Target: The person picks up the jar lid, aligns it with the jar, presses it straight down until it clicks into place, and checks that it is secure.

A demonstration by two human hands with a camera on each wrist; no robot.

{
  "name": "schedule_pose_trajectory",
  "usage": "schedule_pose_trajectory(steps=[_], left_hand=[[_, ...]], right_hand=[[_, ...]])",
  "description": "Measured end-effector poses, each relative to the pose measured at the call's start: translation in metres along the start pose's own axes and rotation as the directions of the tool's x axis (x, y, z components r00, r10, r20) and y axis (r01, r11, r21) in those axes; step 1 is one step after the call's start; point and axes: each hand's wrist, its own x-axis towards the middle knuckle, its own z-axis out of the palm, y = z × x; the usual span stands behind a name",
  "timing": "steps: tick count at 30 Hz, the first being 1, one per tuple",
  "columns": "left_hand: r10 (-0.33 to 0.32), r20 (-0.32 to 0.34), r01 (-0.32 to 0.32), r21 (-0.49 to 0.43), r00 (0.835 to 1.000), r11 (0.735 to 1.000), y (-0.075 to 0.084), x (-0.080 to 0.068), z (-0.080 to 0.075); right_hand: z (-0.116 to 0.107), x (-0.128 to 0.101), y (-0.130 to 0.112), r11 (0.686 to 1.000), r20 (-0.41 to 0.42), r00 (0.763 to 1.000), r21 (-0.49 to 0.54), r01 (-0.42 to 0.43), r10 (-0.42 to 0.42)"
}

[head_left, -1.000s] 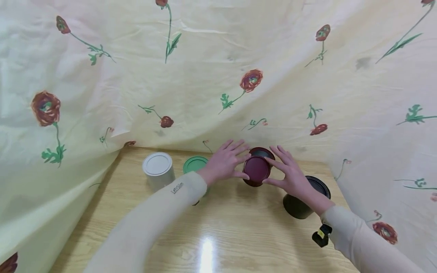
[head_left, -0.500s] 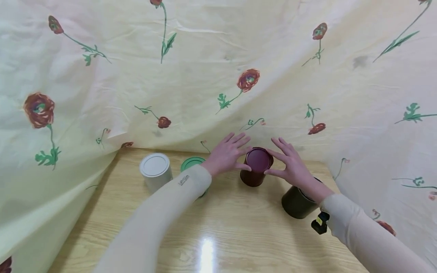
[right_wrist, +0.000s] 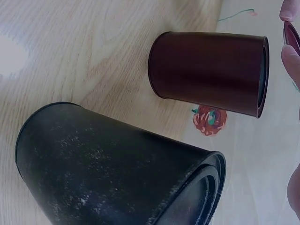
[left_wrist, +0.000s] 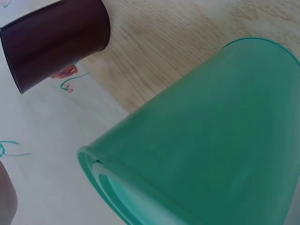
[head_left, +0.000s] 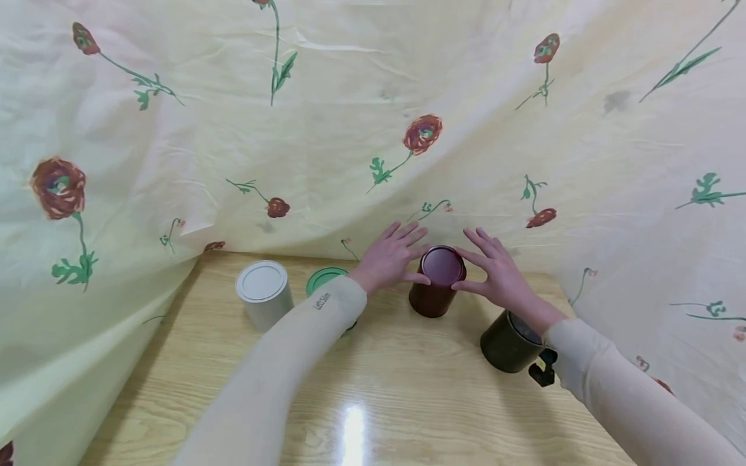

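Note:
A dark red round lid (head_left: 443,266) is held between both hands over the dark red can (head_left: 431,301). My left hand (head_left: 389,257) has thumb and forefinger at the lid's left edge, the other fingers spread. From the opposite side, the right hand (head_left: 495,272) grips the right edge with thumb and forefinger. In the right wrist view the lid (right_wrist: 292,37) shows at the far right, apart from the upright can (right_wrist: 208,72), whose top rim is uncovered. The left wrist view shows the same can (left_wrist: 56,42) but hardly any of the hand.
A green can (head_left: 324,277) stands partly behind the left forearm, with a white can (head_left: 263,288) farther left. Under the right wrist is a black can (head_left: 508,344). A flowered cloth (head_left: 326,162) hangs behind and beside the wooden table (head_left: 384,382).
Both hands have carried the lid away from the body and slightly up, from in front of the can's opening to a place overlapping it. The cans have stayed where they stand.

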Motion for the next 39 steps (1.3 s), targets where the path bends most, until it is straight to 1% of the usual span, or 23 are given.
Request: schedule_pose_trajectory(steps=[8,18,27,32,35,39], left_hand=[[-0.017,-0.017,0.017,0.018,1.0,1.0,-0.002,0.005,0.005],[-0.042,0.015,0.042,0.012,0.999,0.999,-0.003,0.012,0.011],[-0.033,0.044,0.034,-0.018,0.998,0.999,-0.001,0.019,0.02],[-0.049,0.098,0.055,-0.067,0.994,0.996,-0.001,0.022,0.021],[-0.058,0.137,0.072,-0.099,0.989,0.992,0.0,0.024,0.02],[-0.064,0.178,0.086,-0.119,0.982,0.989,0.0,0.027,0.02]], right_hand=[[0.0,0.004,0.007,1.0,0.007,1.0,-0.016,-0.006,0.006],[0.001,0.006,0.014,0.999,0.039,0.999,-0.013,-0.031,0.031],[0.001,0.005,0.024,0.998,0.095,0.994,-0.004,-0.055,0.055],[-0.001,0.008,0.025,0.996,0.15,0.985,0.009,-0.087,0.085],[-0.002,0.009,0.026,0.992,0.189,0.974,0.018,-0.128,0.123],[-0.003,0.011,0.028,0.983,0.243,0.955,0.029,-0.181,0.169]])
